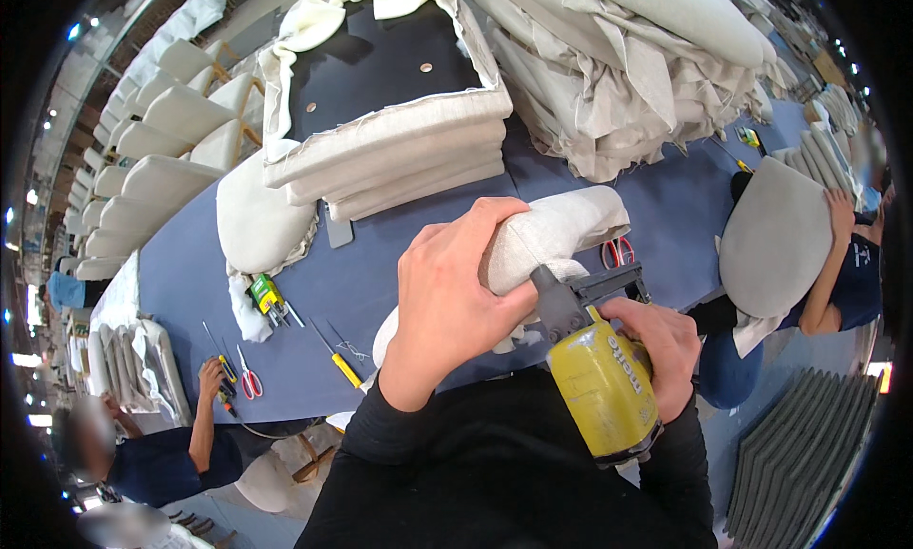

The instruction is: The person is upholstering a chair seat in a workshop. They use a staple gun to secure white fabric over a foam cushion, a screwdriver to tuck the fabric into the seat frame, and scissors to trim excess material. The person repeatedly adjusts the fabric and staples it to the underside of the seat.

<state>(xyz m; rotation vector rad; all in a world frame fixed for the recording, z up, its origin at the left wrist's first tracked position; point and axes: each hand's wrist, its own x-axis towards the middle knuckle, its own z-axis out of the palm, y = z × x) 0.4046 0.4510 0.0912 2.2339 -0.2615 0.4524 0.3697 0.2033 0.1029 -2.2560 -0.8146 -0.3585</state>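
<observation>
Black-sleeved forearms rise from the near edge as the right hand [656, 354] wraps around a yellow pneumatic staple gun [599, 378], its dark nose pressed against a beige fabric-covered cushion panel [556, 231]. Just left of the gun, the left hand [447, 292] clamps over the panel's near edge, fingers curled onto the cloth, holding it on the blue-topped worktable [380, 292]. Red-handled scissors [618, 252] lie just beyond the gun. Stacked beige cushions [399, 164] sit farther back. At far left another person's hand [211, 378] rests by more red-handled scissors [250, 383].
</observation>
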